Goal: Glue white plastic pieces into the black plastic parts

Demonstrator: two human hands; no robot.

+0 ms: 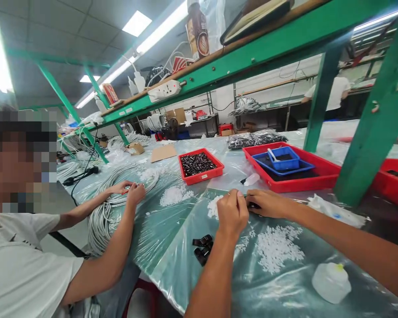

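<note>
Over the plastic-covered table my left hand (232, 213) is closed in a pinch, its fingertips close to the other hand. What it holds, if anything, is too small to make out. My right hand (267, 204) curls around a small black part (253, 205), mostly hidden by the fingers. Several glossy black pieces (203, 248) lie left of my left forearm. Between and beyond my forearms spreads a heap of tiny white plastic parts (279, 247), with a smaller white pile (214, 207) behind my left hand.
A red tray (201, 177) of small dark parts and a larger red tray (321, 181) with blue trays (287, 161) stand behind. A squat translucent bottle (331, 282) sits front right. Green posts (368, 132) rise at right. A co-worker (29, 265) works left beside coiled cable (101, 225).
</note>
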